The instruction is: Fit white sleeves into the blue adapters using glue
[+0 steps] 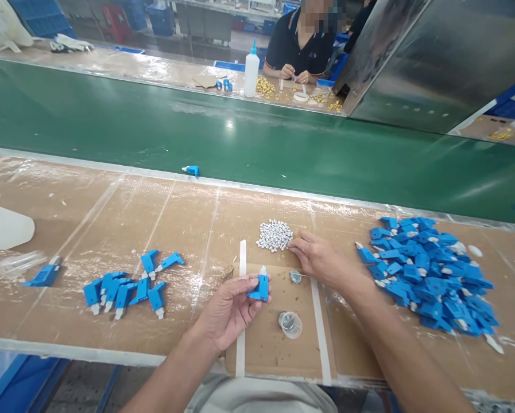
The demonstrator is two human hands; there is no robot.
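Observation:
My left hand [235,307] holds a blue plastic part [262,287] with its white tip pointing up, above a taped cardboard sheet [268,355]. My right hand [309,252] is closed, its fingertips pinched at the right edge of a pile of small grey-white pieces [274,236]; whatever they grip is too small to make out. Below it on the cardboard are a small bluish blob [295,277] and a clear cup [290,324] with something dark inside.
A big heap of blue parts [429,275] lies at the right, a smaller group [123,291] at the left. Beyond runs a green conveyor belt [240,137] with one blue part [192,170] at its near edge. Across it, a person [300,46] handles small items beside a white bottle [251,71].

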